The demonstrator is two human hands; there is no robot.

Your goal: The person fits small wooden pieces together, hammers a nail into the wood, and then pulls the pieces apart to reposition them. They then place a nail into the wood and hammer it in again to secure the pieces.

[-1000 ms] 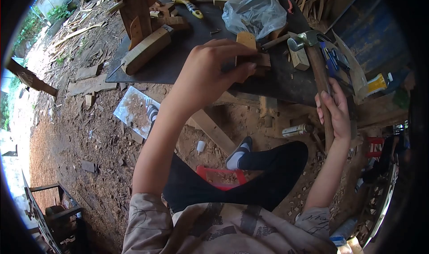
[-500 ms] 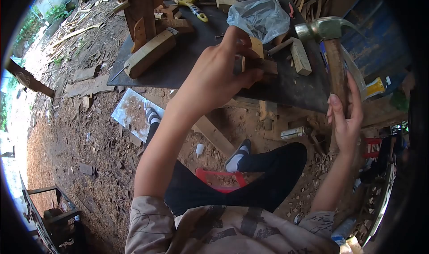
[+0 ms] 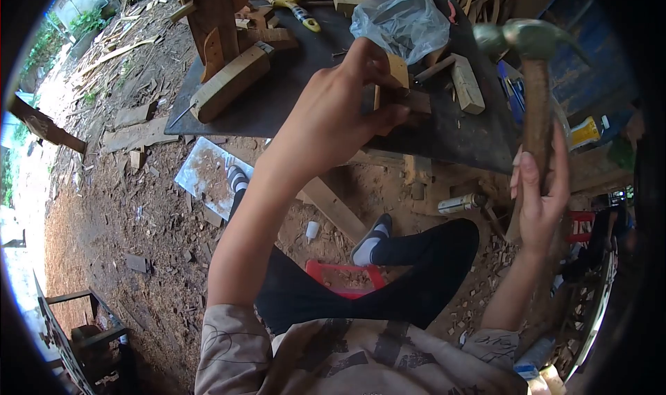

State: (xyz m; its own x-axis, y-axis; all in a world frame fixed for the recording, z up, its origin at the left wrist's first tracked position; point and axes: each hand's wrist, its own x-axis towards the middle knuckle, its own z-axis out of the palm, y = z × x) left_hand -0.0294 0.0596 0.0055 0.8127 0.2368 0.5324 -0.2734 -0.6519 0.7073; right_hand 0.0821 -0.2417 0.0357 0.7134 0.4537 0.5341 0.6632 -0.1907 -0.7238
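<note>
My right hand is wrapped round the wooden handle of a claw hammer, its metal head raised beyond the right edge of the dark tabletop. Near the table's front edge, my left hand is closed on a small yellowish wooden piece. A darker wood block lies just beside its fingertips. Whether the fingers also pinch a nail is too small to tell. Behind the left hand rests a clear plastic bag.
A thick wood block lies at the table's left, near an upright wooden frame. A brush lies farther back. Another block sits right of centre. Below are a spray can and a red stool.
The hammer and my right hand have moved slightly to the right and the hammer head is a little higher. My left hand has barely moved.
</note>
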